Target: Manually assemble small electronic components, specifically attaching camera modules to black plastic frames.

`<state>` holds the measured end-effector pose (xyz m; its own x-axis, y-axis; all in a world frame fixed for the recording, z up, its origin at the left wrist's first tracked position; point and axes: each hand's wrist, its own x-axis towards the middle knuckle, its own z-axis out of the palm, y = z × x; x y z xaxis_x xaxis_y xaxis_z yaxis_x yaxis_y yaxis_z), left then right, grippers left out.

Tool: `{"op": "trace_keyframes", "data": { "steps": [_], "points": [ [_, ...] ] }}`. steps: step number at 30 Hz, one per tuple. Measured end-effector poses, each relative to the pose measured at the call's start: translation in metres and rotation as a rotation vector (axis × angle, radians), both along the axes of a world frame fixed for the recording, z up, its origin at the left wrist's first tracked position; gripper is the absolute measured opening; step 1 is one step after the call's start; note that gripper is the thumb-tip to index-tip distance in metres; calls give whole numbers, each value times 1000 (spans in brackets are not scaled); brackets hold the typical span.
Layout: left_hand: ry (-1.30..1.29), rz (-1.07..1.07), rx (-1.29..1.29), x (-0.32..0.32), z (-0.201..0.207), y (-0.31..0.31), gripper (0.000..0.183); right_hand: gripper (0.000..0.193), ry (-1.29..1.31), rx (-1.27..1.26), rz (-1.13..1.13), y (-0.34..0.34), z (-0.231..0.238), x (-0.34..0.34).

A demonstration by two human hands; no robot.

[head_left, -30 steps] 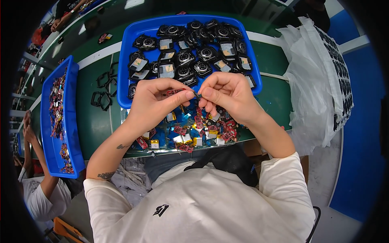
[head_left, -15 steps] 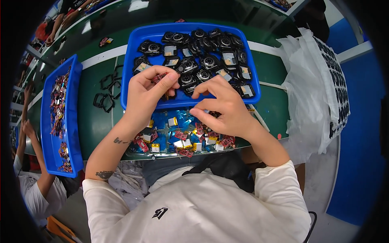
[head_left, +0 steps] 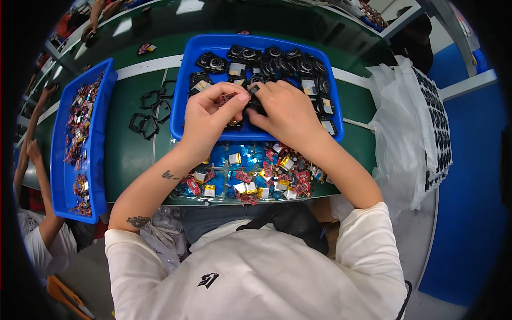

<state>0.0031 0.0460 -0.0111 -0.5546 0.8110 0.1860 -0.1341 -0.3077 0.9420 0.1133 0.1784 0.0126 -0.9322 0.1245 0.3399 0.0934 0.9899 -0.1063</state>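
My left hand (head_left: 213, 114) is closed on a small red circuit board (head_left: 226, 98), just above the near part of a blue tray (head_left: 178, 114). Close beside it, my right hand (head_left: 288, 112) has its fingers curled down over the tray, pressed around a dark part at the left fingertips; most of that part is hidden. Black watch-like housings (head_left: 216, 64) with round faces, some turned to pale backs, fill the tray. Below the hands, a clear blue-tinted plastic sheet (head_left: 218, 156) bears red circuit boards (head_left: 246, 200) and silver battery cells (head_left: 234, 159) with yellow edges.
At the left stands another blue tray (head_left: 96, 184) of boards and cells. Black frames (head_left: 143, 125) lie between the trays on the green table (head_left: 125, 154). White plastic wrapping (head_left: 392, 128) covers stacked black parts at the right. A co-worker's arm (head_left: 42, 181) shows far left.
My right hand has moved from above the plastic sheet up to the left hand, its fingers now closed in. The left hand still holds the board. The whole view has shifted slightly.
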Motion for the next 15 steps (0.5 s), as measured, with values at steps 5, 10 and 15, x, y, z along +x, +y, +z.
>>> {"op": "trace_keyframes", "data": {
  "steps": [5, 10, 15],
  "points": [
    [179, 3, 10, 4, -1, -3, 7, 30, 235, -754, -100, 11, -8, 12],
    [385, 46, -42, 8, -3, -4, 9, 25, 300, -1346, -1, -5, -9, 20],
    [397, 64, -139, 6, -1, -2, 12, 28, 300, -1298, 35, -10, -14, 24]
  ]
}}
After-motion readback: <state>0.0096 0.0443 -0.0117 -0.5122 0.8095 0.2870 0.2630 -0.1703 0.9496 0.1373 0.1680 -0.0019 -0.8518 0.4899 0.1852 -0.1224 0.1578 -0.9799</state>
